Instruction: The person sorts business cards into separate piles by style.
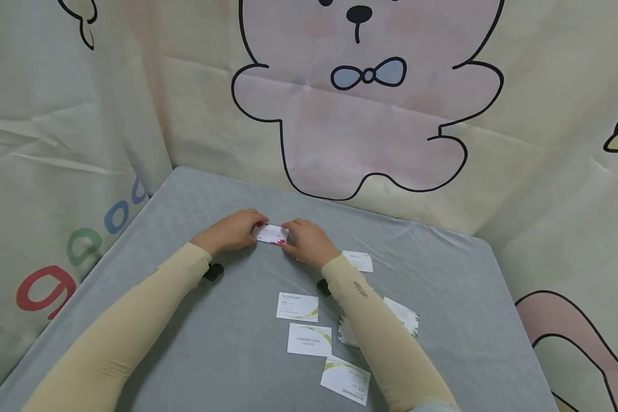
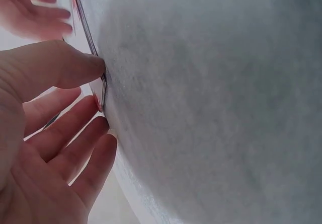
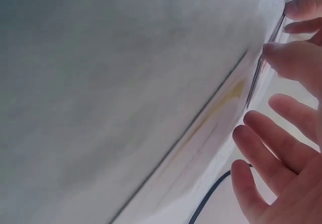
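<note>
A few white business cards with red flower corners (image 1: 270,233) lie stacked toward the far left of the table; their layered edge shows in the left wrist view. At the stack's left end, my left hand (image 1: 235,229) pinches it, thumb along the near edge (image 2: 94,65) and fingers behind. My right hand (image 1: 311,241) is at the right end. In the right wrist view its thumb touches the near edge of the cards (image 3: 255,80), while the other fingers (image 3: 269,151) are spread and loosely bent.
Nearer on the grey-covered table (image 1: 211,343) lie white cards with yellow-green curves: one (image 1: 297,307), a second (image 1: 309,339) and a third (image 1: 345,380). Leaf-edged cards (image 1: 404,316) are partly under the right forearm. Another white card (image 1: 359,261) lies beside the right wrist. A printed curtain (image 1: 201,114) borders the table.
</note>
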`<move>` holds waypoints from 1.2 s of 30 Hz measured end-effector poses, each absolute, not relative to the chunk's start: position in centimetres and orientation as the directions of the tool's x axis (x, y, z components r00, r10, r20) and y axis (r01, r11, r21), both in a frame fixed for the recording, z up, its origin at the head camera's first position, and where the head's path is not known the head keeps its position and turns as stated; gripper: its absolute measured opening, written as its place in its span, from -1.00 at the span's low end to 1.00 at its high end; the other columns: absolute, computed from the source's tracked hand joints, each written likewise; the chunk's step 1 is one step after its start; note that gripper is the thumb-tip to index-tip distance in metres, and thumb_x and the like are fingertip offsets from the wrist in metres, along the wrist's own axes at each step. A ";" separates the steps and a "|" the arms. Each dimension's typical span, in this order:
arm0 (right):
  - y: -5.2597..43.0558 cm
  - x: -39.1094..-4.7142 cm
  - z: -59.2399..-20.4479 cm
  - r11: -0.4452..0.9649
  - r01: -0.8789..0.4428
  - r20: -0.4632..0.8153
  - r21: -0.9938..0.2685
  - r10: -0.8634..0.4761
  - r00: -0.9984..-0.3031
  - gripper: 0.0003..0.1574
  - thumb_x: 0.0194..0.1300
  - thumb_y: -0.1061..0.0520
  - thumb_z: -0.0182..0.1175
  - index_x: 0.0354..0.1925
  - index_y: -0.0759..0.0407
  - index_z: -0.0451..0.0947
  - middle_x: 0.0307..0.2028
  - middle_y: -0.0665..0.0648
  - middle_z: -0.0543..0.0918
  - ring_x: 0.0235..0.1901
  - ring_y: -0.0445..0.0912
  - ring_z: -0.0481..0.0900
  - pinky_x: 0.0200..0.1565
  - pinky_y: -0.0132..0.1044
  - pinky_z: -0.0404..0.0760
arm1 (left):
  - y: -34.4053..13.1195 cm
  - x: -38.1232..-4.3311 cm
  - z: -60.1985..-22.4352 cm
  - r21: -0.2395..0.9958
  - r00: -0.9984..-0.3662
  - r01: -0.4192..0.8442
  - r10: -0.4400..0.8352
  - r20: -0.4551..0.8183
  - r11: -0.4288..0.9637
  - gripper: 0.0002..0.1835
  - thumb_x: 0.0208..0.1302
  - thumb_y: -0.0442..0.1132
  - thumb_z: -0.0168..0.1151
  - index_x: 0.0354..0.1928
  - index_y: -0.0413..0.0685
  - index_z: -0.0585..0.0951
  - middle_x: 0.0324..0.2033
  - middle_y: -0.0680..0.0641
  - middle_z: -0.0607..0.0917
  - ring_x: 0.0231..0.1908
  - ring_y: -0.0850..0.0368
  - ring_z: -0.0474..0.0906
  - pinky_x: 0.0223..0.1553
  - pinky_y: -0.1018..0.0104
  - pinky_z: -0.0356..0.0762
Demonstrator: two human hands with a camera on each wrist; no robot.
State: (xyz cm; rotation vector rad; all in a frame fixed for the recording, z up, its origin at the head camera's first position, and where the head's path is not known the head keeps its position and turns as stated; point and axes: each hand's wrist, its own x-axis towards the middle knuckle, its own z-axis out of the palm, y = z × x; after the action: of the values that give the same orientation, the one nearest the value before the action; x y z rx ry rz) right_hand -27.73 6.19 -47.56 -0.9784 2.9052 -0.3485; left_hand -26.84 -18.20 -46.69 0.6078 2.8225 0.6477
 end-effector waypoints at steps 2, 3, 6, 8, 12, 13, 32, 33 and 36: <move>7.2 -27.5 -47.6 0.778 -0.583 0.022 -0.234 -0.595 -0.803 -0.31 0.45 -0.09 0.40 0.44 0.07 0.56 0.31 0.12 0.68 0.34 0.04 0.64 0.42 -0.01 0.58 | -18.0 -26.8 -46.7 0.449 -0.902 0.345 0.424 -0.083 0.824 -0.37 0.37 -0.37 0.37 0.48 -0.25 0.53 0.39 -0.26 0.61 0.40 -0.18 0.54 0.48 -0.12 0.48; 7.8 -27.3 -47.6 0.783 -0.574 0.022 -0.241 -0.587 -0.809 -0.30 0.45 -0.10 0.40 0.44 0.07 0.55 0.32 0.12 0.68 0.35 0.05 0.63 0.44 -0.01 0.57 | -17.9 -26.7 -46.7 0.442 -0.906 0.340 0.415 -0.084 0.830 -0.36 0.36 -0.37 0.36 0.48 -0.24 0.52 0.40 -0.26 0.60 0.41 -0.18 0.52 0.50 -0.12 0.46; 9.8 -26.7 -47.5 0.805 -0.537 0.015 -0.254 -0.552 -0.834 -0.27 0.44 -0.13 0.40 0.45 0.07 0.55 0.36 0.13 0.66 0.40 0.07 0.59 0.48 0.01 0.52 | -17.0 -26.3 -46.6 0.410 -0.917 0.329 0.391 -0.076 0.851 -0.32 0.33 -0.34 0.38 0.50 -0.22 0.50 0.42 -0.25 0.58 0.45 -0.20 0.48 0.54 -0.13 0.42; 11.0 -26.3 -47.3 0.818 -0.511 0.016 -0.264 -0.526 -0.850 -0.26 0.43 -0.15 0.42 0.45 0.07 0.55 0.37 0.13 0.66 0.42 0.07 0.58 0.49 0.01 0.51 | -15.7 -25.9 -46.4 0.394 -0.912 0.354 0.406 -0.053 0.848 -0.30 0.31 -0.31 0.41 0.50 -0.20 0.49 0.42 -0.25 0.58 0.45 -0.21 0.48 0.54 -0.13 0.41; 13.2 -25.4 -47.4 0.832 -0.487 0.031 -0.267 -0.498 -0.867 -0.25 0.40 -0.16 0.47 0.42 0.09 0.58 0.36 0.15 0.67 0.41 0.10 0.59 0.47 0.04 0.52 | -12.4 -25.0 -46.3 0.403 -0.854 0.469 0.520 -0.021 0.786 -0.29 0.30 -0.26 0.44 0.49 -0.20 0.50 0.40 -0.23 0.60 0.40 -0.19 0.53 0.49 -0.08 0.46; 13.6 -25.2 -47.5 0.832 -0.488 0.032 -0.264 -0.498 -0.867 -0.25 0.39 -0.16 0.48 0.41 0.10 0.59 0.35 0.15 0.68 0.41 0.11 0.59 0.46 0.05 0.53 | -11.6 -24.9 -46.3 0.401 -0.836 0.496 0.548 -0.018 0.770 -0.29 0.30 -0.25 0.45 0.49 -0.20 0.51 0.38 -0.22 0.61 0.38 -0.18 0.55 0.47 -0.07 0.48; 15.5 -23.7 -48.0 0.823 -0.507 0.061 -0.257 -0.509 -0.858 -0.36 0.40 -0.06 0.49 0.35 0.08 0.64 0.20 0.12 0.75 0.23 0.06 0.71 0.33 0.05 0.63 | -8.0 -25.3 -46.4 0.376 -0.792 0.550 0.609 -0.050 0.746 -0.45 0.37 -0.28 0.48 0.37 -0.19 0.62 0.22 -0.16 0.71 0.15 -0.02 0.67 0.28 0.03 0.62; 15.5 -23.7 -48.0 0.823 -0.505 0.062 -0.261 -0.507 -0.859 -0.35 0.39 -0.06 0.50 0.36 0.07 0.64 0.20 0.12 0.75 0.23 0.07 0.71 0.33 0.05 0.64 | -8.0 -25.3 -46.4 0.376 -0.792 0.549 0.608 -0.050 0.746 -0.44 0.37 -0.28 0.48 0.38 -0.19 0.62 0.22 -0.16 0.71 0.16 -0.03 0.67 0.29 0.02 0.62; 15.5 -23.7 -47.9 0.824 -0.498 0.054 -0.271 -0.503 -0.863 -0.35 0.39 -0.06 0.50 0.36 0.07 0.63 0.21 0.12 0.74 0.24 0.07 0.70 0.33 0.04 0.63 | -8.0 -25.3 -46.3 0.380 -0.796 0.541 0.603 -0.057 0.750 -0.43 0.38 -0.27 0.48 0.39 -0.19 0.61 0.24 -0.16 0.70 0.19 -0.03 0.67 0.31 0.02 0.61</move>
State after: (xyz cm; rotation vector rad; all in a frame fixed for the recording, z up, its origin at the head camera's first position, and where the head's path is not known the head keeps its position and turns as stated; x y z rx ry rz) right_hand -23.69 15.53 -47.94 -0.8179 2.9813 -0.4346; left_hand -25.28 -7.95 -46.34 0.9139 2.7723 0.5205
